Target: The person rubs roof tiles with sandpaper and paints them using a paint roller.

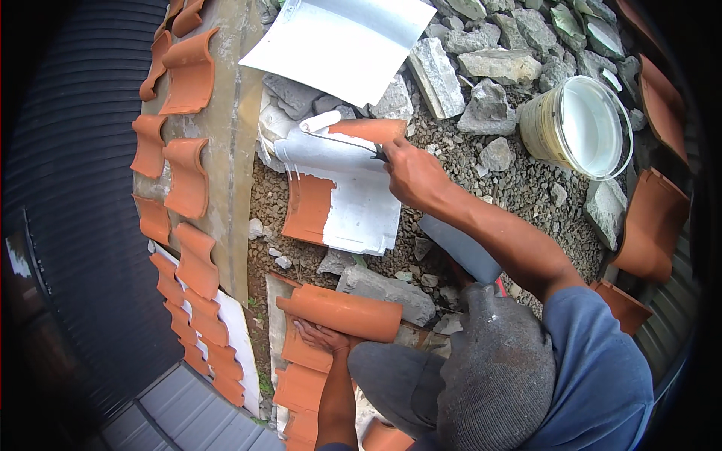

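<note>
My right hand [414, 171] grips the dark handle of a paint roller [321, 122]. Its white sleeve is at the upper left edge of a large clay roof tile [308, 209]. White paint covers much of this tile; its lower left part and a strip along the top are still bare orange. Lower down, my left hand [322, 336] lies with fingers outstretched on an unpainted orange tile [304, 353], just under the rounded ridge of another tile [342, 310]. Whether it presses down there, I cannot tell.
An open bucket of white paint [560, 128] stands on the gravel at right. A white-coated tile [338, 45] lies at the top, near broken concrete chunks [500, 66]. Orange tiles [186, 177] line a board at left. A grey knit cap [500, 368] blocks the lower right.
</note>
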The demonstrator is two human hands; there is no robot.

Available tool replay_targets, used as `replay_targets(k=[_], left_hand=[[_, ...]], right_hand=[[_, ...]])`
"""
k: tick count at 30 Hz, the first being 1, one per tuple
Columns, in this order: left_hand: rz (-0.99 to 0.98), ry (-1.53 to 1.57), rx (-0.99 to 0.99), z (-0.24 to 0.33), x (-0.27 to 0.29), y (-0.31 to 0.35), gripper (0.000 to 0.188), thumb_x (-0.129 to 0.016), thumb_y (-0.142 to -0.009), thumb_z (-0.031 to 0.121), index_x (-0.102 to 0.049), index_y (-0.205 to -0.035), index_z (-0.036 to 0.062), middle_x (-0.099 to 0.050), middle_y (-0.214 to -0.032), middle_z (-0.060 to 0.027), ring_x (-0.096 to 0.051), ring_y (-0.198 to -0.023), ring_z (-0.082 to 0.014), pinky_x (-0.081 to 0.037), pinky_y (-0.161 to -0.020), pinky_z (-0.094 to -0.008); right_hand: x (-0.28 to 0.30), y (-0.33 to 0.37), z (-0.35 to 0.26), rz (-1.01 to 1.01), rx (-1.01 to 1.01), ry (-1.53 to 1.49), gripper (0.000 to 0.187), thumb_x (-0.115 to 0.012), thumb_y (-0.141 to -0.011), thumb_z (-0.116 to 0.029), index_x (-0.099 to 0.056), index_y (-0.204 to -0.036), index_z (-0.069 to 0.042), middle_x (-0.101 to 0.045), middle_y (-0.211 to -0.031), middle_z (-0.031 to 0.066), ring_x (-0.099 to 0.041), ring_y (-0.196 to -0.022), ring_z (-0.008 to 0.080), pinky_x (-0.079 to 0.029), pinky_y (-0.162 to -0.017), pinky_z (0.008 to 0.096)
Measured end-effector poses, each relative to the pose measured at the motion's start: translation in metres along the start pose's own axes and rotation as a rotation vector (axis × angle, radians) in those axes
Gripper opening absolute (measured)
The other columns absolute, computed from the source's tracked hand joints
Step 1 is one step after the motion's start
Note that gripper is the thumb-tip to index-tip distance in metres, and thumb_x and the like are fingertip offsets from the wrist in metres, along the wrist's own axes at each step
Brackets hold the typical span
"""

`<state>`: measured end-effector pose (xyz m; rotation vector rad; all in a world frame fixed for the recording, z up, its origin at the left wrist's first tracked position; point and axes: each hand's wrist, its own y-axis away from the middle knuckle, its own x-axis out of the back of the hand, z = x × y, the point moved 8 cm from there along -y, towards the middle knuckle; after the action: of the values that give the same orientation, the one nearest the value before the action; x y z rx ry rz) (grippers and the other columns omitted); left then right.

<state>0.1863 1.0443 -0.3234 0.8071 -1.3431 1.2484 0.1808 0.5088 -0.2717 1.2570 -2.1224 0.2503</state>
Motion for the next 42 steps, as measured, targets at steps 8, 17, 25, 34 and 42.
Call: replay_targets(k=[8, 17, 25, 34, 42], left_hand=[[-0.005, -0.02, -0.034, 0.001, -0.007, 0.001, 0.064, -0.03, -0.111, 0.043, -0.039, -0.155, -0.0023, -0.036, -0.159, -0.0287, -0.034, -0.147, -0.0454, -0.025, -0.122, -0.058], [-0.022, -0.073, -0.02, -0.007, -0.008, 0.004, 0.064, -0.03, -0.111, 0.043, -0.039, -0.156, -0.0011, -0.037, -0.16, -0.0276, -0.036, -0.147, -0.0447, -0.026, -0.121, -0.0577], [-0.018, 0.001, -0.01, 0.006, -0.004, 0.0, 0.065, -0.03, -0.111, 0.045, -0.04, -0.155, -0.0014, -0.037, -0.159, -0.0289, -0.035, -0.147, -0.0459, -0.025, -0.122, -0.0584], [-0.014, -0.023, -0.011, 0.003, -0.002, 0.001, 0.065, -0.028, -0.111, 0.045, -0.04, -0.155, -0.0008, -0.037, -0.159, -0.0284, -0.035, -0.148, -0.0452, -0.026, -0.122, -0.0575], [-0.052, -0.091, 0.025, 0.007, -0.003, 0.001, 0.064, -0.028, -0.111, 0.045, -0.04, -0.156, 0.0008, -0.039, -0.159, -0.0254, -0.037, -0.148, -0.0427, -0.027, -0.121, -0.0574]], right_hand=[[-0.01, -0.042, -0.004, -0.007, 0.063, 0.013, 0.018, -0.058, -0.092, -0.003, -0.063, -0.105, 0.009, -0.064, -0.11, 0.0298, -0.067, -0.101, 0.0489, -0.054, -0.09, 0.0542], [0.003, -0.011, 0.009, -0.013, 0.049, -0.012, 0.018, -0.058, -0.092, -0.003, -0.064, -0.105, 0.008, -0.065, -0.108, 0.0279, -0.067, -0.099, 0.0488, -0.054, -0.087, 0.0548], [0.034, 0.026, 0.026, 0.045, 0.017, 0.025, 0.023, -0.056, -0.09, -0.002, -0.063, -0.11, 0.007, -0.065, -0.108, 0.0265, -0.069, -0.095, 0.0458, -0.057, -0.085, 0.0535], [0.031, 0.041, 0.028, 0.02, 0.015, 0.026, 0.024, -0.057, -0.084, 0.002, -0.061, -0.108, 0.007, -0.063, -0.109, 0.0275, -0.069, -0.092, 0.0481, -0.056, -0.082, 0.0546], [0.071, 0.083, 0.055, 0.037, -0.091, 0.011, 0.017, -0.058, -0.093, -0.004, -0.06, -0.107, 0.004, -0.062, -0.109, 0.0247, -0.066, -0.09, 0.0477, -0.053, -0.08, 0.0562]])
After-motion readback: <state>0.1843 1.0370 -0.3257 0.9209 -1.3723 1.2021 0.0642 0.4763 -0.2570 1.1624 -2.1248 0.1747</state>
